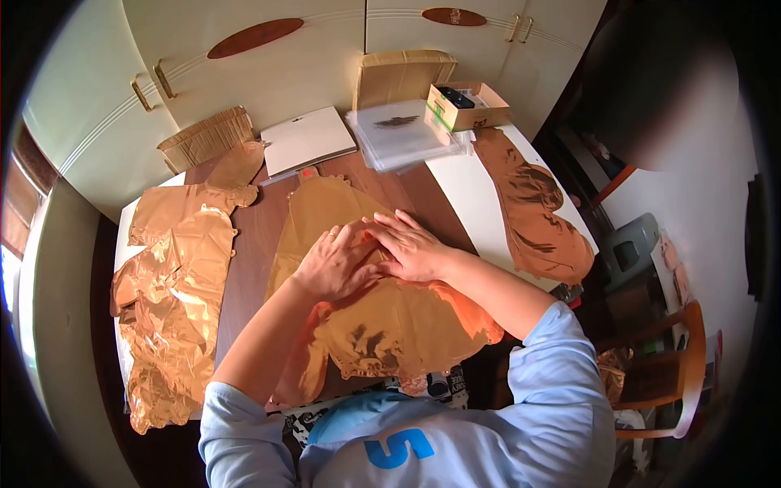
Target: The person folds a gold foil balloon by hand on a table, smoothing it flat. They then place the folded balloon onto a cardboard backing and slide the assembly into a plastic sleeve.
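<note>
A flat, uninflated copper-gold foil balloon [399, 321] lies on the table in front of me, its narrow end and a small tab pointing away. My left hand [333, 264] rests on its middle with the fingers stretched out. Right beside it, my right hand [411, 250] also lies on the foil, fingers spread and the two hands nearly touching. The near part of the balloon is creased and hangs close to the table's front edge. My forearms and hands hide some of its outline.
Crumpled foil balloons [175, 301] are heaped at the left, and more flat foil [533, 211] lies at the right. Along the back are a white folder [307, 140], transparent plastic sleeves [399, 134] and a cardboard box [468, 106] with a phone. A wooden chair [691, 366] stands at the right.
</note>
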A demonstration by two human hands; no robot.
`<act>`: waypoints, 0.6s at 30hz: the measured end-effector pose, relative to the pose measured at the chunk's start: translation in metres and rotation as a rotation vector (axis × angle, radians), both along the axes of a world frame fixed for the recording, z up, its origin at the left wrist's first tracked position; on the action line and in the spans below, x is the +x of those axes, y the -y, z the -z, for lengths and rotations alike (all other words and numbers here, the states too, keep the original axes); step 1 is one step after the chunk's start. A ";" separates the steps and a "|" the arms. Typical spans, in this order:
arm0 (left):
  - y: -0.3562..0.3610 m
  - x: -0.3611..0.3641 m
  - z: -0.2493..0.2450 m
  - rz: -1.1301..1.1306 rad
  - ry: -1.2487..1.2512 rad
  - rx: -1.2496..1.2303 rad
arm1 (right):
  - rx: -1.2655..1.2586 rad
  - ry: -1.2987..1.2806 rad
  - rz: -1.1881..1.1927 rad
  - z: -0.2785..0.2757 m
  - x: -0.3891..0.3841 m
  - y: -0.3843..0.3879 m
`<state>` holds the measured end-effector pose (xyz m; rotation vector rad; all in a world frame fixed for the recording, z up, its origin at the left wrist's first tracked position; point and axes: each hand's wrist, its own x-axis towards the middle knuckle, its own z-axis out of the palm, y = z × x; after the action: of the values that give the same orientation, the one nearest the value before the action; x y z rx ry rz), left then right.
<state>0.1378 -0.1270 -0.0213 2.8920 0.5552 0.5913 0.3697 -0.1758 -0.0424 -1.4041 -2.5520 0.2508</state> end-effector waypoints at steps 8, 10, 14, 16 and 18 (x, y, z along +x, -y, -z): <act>-0.012 0.004 0.002 -0.090 -0.025 -0.084 | -0.013 -0.101 0.022 -0.008 0.000 0.001; -0.010 0.003 0.010 -0.073 0.048 -0.031 | -0.006 -0.114 0.017 -0.009 -0.001 0.002; -0.003 -0.010 0.006 -0.093 0.146 -0.131 | 0.014 -0.043 0.014 -0.006 0.001 0.000; 0.003 -0.022 0.005 -0.120 0.132 -0.085 | 0.010 -0.052 0.009 -0.006 0.000 0.001; 0.015 -0.032 0.002 -0.114 0.126 -0.053 | 0.019 -0.063 0.000 -0.005 0.001 -0.001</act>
<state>0.1057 -0.1416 -0.0236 2.7638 0.7091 0.7569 0.3705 -0.1750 -0.0372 -1.3673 -2.4976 0.2653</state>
